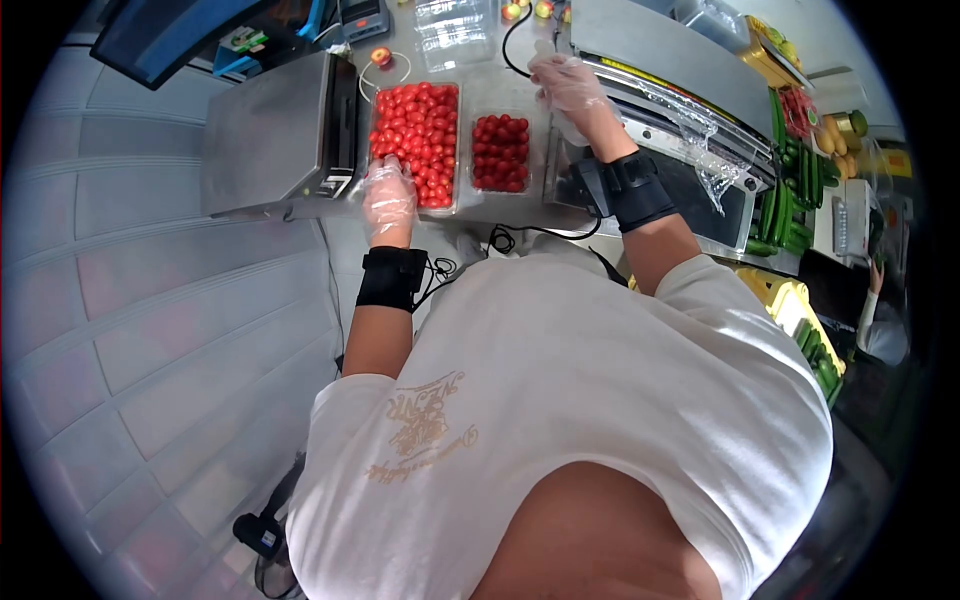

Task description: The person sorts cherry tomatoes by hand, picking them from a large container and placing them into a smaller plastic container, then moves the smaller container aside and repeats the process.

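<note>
While both arms reach forward over the steel counter (pixel 500 205), left hand (pixel 388 200) sits at the near-left corner of the large tray (pixel 452 205) of cherry tomatoes (pixel 420 135). It wears a clear glove and its fingers curl down onto the fruit. Can't tell if it's pinching one or just resting. Large tray lies on the counter, just right of the grey metal box (pixel 270 135), and is full edge to edge. Small tray (pixel 500 152) touches or nearly touches its right side; it also holds tomatoes, about one layer. Right hand (pixel 570 85) is gloved too, raised further out than the left, beyond the small tray's far-right corner and at the near edge of the wrapping machine (pixel 670 50). Its fingers are drawn together, not spread. Can't tell whether they grip anything, since glove and film blur together. Clear film (pixel 700 150) drapes off the machine's front, right of that wrist. Black wrist bands (pixel 392 278) on both forearms, cable trailing from the left one. One loose tomato (pixel 380 56) lies beyond the large tray, well apart from it. Stack of clear empty containers (pixel 455 30) at the far end of the counter. Cucumbers (pixel 790 200) are racked at far right. Another person's sleeve (pixel 885 335) is at the right edge, well apart from both hands.
</note>
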Tool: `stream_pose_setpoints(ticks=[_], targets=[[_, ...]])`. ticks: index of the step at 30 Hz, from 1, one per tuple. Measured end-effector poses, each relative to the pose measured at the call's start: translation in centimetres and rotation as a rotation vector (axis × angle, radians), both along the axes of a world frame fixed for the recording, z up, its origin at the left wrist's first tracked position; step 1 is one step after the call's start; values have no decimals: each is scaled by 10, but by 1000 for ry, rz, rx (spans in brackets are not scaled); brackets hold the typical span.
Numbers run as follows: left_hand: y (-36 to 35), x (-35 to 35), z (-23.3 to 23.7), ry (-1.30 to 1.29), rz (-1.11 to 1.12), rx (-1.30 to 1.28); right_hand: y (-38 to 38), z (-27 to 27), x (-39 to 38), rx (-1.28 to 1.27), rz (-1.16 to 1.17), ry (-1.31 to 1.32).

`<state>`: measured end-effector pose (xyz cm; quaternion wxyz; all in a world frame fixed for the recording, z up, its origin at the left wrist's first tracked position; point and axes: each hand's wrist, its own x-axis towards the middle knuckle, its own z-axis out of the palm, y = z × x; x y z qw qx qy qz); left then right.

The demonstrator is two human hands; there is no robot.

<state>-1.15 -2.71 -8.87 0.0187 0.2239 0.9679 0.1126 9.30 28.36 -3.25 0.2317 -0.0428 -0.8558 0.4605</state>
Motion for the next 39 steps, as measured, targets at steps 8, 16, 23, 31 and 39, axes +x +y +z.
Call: stream_pose_setpoints(ticks=[8,16,23,31,39], targets=[[3,-1,-5,24,-26,-52,13,6,27,339,-96,110],[3,0,-2,-35,4,-20,-32,-42,-12,442,26,-925],[1,-3,-7,33,-9,49,-57,-41,-26,433,53,-1073],[-1,-1,-7,34,8,35,-55,-70,-40,226,32,-1071],[-1,0,5,14,-35,10,-44,-103,-44,284,-65,-933]])
